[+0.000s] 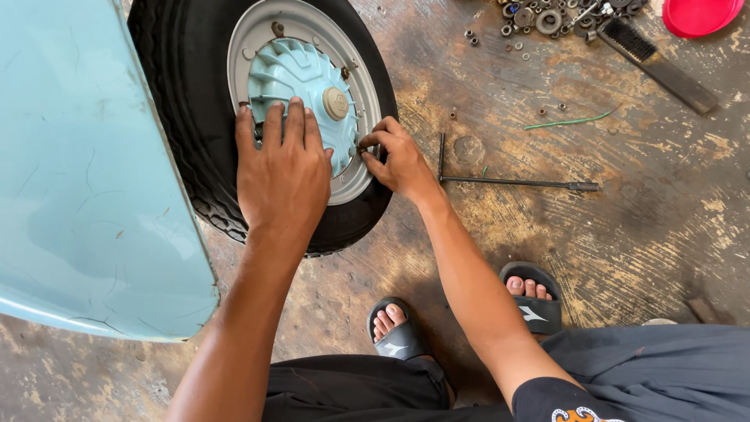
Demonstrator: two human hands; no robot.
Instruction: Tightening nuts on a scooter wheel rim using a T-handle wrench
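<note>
A person's left hand (283,168) presses flat, fingers spread, on one pale-blue hub (301,86) of a single wheel (187,94); the right hand (397,156) pinches a small fastener at the rim. One L-shaped wrench (508,181) lies nearby.

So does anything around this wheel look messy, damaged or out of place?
Yes. Loose nuts and washers lie scattered over the stained floor by a brush, and the pale blue body panel shows cracked, chipped paint. An L-shaped wrench lies loose beside the right hand.

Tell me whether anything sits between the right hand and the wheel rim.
Nothing visible does: the right hand fingertips already pinch at the grey rim, while the left hand lies flat on the light blue hub.
</note>
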